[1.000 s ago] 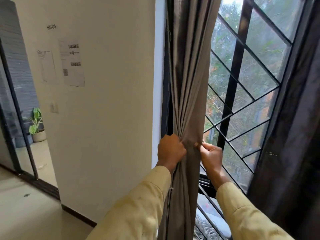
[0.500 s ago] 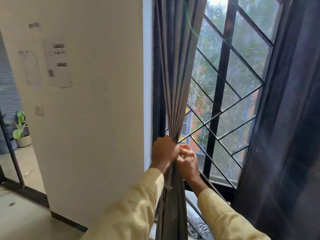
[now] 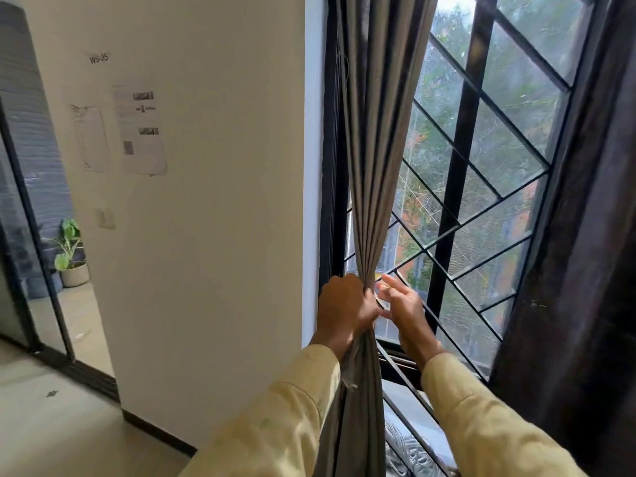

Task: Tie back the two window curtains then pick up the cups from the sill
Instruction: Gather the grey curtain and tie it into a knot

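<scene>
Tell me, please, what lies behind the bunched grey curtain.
Behind the grey curtain show the black window frame and the barred grille, with trees beyond the glass. Whatever lies directly behind its folds is covered.

Long pale yellow cloth, lightly creased, cuffs at wrists: left sleeve, right sleeve. Bare: left hand, right hand.
</scene>
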